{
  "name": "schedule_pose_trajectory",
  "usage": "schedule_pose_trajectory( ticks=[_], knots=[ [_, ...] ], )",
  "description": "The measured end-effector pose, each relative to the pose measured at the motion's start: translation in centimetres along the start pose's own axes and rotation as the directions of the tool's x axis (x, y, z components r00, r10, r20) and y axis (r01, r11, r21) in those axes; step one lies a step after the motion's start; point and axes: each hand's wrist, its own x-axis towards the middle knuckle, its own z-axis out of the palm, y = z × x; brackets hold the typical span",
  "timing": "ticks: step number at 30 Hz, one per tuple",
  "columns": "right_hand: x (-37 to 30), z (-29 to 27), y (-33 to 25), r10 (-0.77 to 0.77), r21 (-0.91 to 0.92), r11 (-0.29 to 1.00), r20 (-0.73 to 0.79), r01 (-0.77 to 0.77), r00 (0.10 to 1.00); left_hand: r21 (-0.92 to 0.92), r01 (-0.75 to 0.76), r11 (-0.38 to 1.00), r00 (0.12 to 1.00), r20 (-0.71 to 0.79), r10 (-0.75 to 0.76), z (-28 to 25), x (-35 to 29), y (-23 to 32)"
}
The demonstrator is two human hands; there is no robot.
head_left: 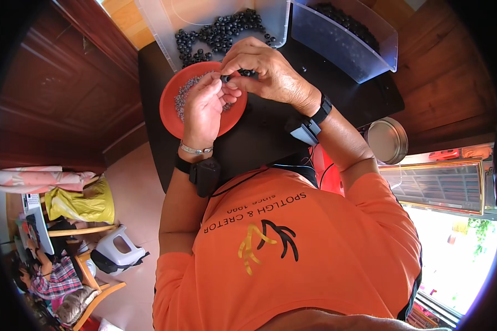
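Observation:
Over an orange-red bowl (168,107), my left hand (201,107) pinches a small black ring-like part (225,79) between thumb and fingers. My right hand (273,71) comes in from the right, its thumb and fingertips closed about the same part. Whether the right fingertips hold a second tiny piece cannot be made out. Many small grey pieces (181,99) lie in the bowl under my left hand. Just beyond the hands is a clear plastic bin (165,33) with loose black round parts (221,34) spread across its bottom.
A second translucent bin (348,55) of dark parts stands at the far right of the black table (337,102). Beside my right forearm is a round metal tin (387,140). At the left, a person in a plaid shirt (55,278) sits near a grey-white plastic stool (119,251).

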Motion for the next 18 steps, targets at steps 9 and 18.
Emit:
schedule_pose_trajectory(
  ticks=[9, 18],
  knots=[
    [-0.4, 0.5, 0.2, 0.066, 0.144, 0.988, -0.028, -0.062, 0.997, -0.023, -0.019, 1.000, 0.999, -0.027, 0.018, 0.5, 0.0, 0.1],
    [-1.0, 0.8, 1.0, 0.089, 0.238, 0.968, -0.012, -0.083, 0.996, 0.035, -0.009, 0.999, 0.999, -0.039, 0.010, 0.9, 0.0, 0.2]
  ],
)
